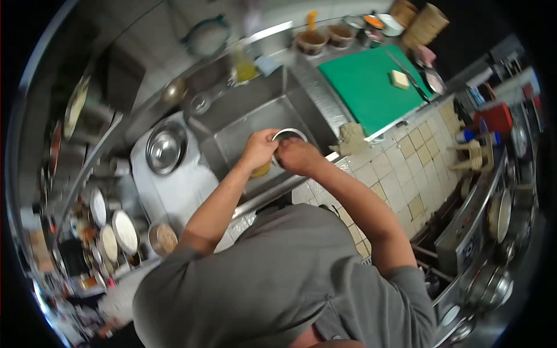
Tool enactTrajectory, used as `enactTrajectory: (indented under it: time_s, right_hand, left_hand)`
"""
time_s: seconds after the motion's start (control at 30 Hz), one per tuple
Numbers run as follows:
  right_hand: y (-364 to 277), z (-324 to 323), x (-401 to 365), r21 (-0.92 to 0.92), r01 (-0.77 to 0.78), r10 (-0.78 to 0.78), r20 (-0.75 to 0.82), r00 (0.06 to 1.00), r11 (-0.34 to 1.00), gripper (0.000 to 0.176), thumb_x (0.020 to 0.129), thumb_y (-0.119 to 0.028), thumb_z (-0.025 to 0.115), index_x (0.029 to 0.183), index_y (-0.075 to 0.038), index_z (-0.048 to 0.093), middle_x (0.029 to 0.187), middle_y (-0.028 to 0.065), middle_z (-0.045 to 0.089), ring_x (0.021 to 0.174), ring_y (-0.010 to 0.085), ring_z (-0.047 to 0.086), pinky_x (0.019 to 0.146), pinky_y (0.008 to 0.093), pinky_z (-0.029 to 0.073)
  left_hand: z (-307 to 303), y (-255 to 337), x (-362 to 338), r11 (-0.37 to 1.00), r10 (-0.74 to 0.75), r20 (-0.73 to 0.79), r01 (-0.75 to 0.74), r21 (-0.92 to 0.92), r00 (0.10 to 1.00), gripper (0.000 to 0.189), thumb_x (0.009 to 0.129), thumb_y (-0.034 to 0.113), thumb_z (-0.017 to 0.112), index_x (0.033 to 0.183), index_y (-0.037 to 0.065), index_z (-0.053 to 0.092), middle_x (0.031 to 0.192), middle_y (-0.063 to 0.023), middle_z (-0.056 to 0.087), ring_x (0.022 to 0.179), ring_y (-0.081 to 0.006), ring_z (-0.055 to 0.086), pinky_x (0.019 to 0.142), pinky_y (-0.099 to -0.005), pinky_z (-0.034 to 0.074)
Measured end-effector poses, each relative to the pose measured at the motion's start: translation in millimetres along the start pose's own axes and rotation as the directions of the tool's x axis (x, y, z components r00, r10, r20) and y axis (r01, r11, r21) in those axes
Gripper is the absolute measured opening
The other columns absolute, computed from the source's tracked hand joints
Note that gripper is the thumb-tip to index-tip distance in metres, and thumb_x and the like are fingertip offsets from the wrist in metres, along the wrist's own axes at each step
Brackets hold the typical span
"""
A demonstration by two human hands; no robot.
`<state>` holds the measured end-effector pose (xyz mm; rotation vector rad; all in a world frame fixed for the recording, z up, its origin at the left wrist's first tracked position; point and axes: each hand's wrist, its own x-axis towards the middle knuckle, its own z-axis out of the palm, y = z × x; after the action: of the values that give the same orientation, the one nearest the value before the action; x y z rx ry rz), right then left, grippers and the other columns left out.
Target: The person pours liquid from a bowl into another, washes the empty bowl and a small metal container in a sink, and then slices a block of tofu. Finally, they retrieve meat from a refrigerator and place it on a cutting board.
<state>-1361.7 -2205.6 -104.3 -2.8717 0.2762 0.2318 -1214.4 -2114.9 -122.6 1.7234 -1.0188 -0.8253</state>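
Over the near edge of the steel sink (pixel 227 138), my left hand (pixel 261 149) grips the side of a small round bowl (pixel 288 133) with a pale rim and dark inside. My right hand (pixel 297 156) is closed, its curled fingers reaching into the bowl's mouth. Those fingertips are hidden, and I cannot tell what they hold. Below my left hand, something yellow (pixel 261 170) shows in the sink.
Left of the sink, metal bowls (pixel 165 148) sit on a white surface. At right lies a green cutting board (pixel 362 87) with a pale block (pixel 400 79) and a knife (pixel 419 89). A crumpled cloth (pixel 350 139) hangs at the counter edge. A blue sponge (pixel 267 65) lies behind.
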Motion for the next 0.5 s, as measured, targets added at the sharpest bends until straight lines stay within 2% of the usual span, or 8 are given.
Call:
enactTrajectory:
  time_s: [0.07,0.13,0.17,0.2,0.27,0.33,0.43,0.5]
  right_hand:
    - [22.2,26.3,21.4,-0.003,0.019,-0.019,-0.048,0.999,1.0,0.028,0.09,-0.016,0.05,0.102,0.003,0.067,0.112,0.0219,0.068,0.105,0.035,0.067,0.092,0.0455,0.053]
    - [24.2,9.2,25.0,0.022,-0.008,0.007,0.066,0.998,1.0,0.031,0.088,-0.017,0.051,0.107,0.002,0.067,0.11,0.0245,0.068,0.103,0.0363,0.068,0.091,0.0461,0.053]
    - [27.4,-0.6,26.0,0.186,-0.031,0.002,0.159,0.987,0.982,0.033,0.089,-0.019,0.051,0.109,0.001,0.067,0.113,0.0243,0.068,0.106,0.0375,0.067,0.093,0.0472,0.052]
    - [34.7,4.8,34.0,0.182,-0.031,0.002,0.153,0.988,0.983,0.033,0.089,-0.019,0.051,0.109,0.001,0.067,0.113,0.0243,0.068,0.106,0.0375,0.067,0.093,0.0472,0.052]
    - [55.5,43.2,57.9,0.234,0.094,-0.163,0.297,0.941,0.968,0.031,0.091,-0.022,0.049,0.108,-0.006,0.069,0.12,0.0194,0.068,0.113,0.0348,0.065,0.095,0.0462,0.051]
    - [76.9,93.3,82.0,0.302,0.133,-0.228,0.305,0.925,0.944,0.032,0.092,-0.022,0.049,0.109,-0.005,0.069,0.12,0.0199,0.068,0.114,0.0343,0.065,0.095,0.0457,0.05]
    - [96.5,111.2,84.4,0.477,0.165,-0.344,0.317,0.884,0.863,0.034,0.092,-0.022,0.047,0.11,-0.001,0.067,0.118,0.0223,0.068,0.113,0.0351,0.064,0.097,0.0456,0.049]
    - [106.4,107.6,81.4,0.582,0.167,-0.41,0.315,0.856,0.796,0.035,0.093,-0.021,0.047,0.111,0.003,0.065,0.117,0.0242,0.067,0.113,0.0364,0.063,0.099,0.046,0.047]
  left_hand:
    - [-0.8,3.6,20.0,0.995,-0.085,0.104,0.08,0.054,0.991,0.034,0.085,0.004,0.063,0.119,0.0,0.068,0.069,-0.0001,0.059,0.053,-0.009,0.055,0.048,-0.0272,0.045]
    - [3.0,3.9,34.1,0.991,-0.131,0.119,0.128,0.037,0.984,0.035,0.085,0.003,0.063,0.119,-0.001,0.068,0.07,-0.0005,0.06,0.052,-0.0094,0.056,0.047,-0.027,0.045]
    - [4.7,0.9,38.1,0.979,-0.203,0.113,0.203,0.014,0.973,0.035,0.084,0.003,0.063,0.119,-0.002,0.068,0.07,-0.001,0.062,0.052,-0.0097,0.056,0.045,-0.0268,0.044]
    - [6.5,-9.0,44.6,0.98,-0.197,0.111,0.196,0.016,0.974,0.035,0.084,0.003,0.063,0.119,-0.002,0.068,0.07,-0.001,0.062,0.052,-0.0097,0.056,0.045,-0.0268,0.044]
    - [13.2,-37.0,58.3,0.953,-0.302,0.15,0.3,0.033,0.942,0.035,0.084,0.002,0.062,0.118,-0.004,0.067,0.071,-0.0026,0.063,0.051,-0.01,0.057,0.044,-0.0264,0.044]
    - [19.8,-47.2,66.1,0.945,-0.325,0.152,0.324,0.03,0.933,0.035,0.083,0.002,0.062,0.117,-0.005,0.067,0.072,-0.0044,0.065,0.048,-0.0099,0.056,0.043,-0.0265,0.044]
    - [31.0,-59.7,79.8,0.876,-0.483,0.09,0.48,0.053,0.871,0.031,0.081,0.001,0.062,0.11,-0.005,0.068,0.068,-0.0051,0.063,0.046,-0.0115,0.055,0.04,-0.0273,0.042]
    - [35.7,-66.7,92.3,0.763,-0.642,0.113,0.618,0.189,0.759,0.015,0.078,0.005,0.065,0.09,-0.003,0.07,0.063,-0.0072,0.062,0.044,-0.0143,0.054,0.038,-0.0296,0.04]
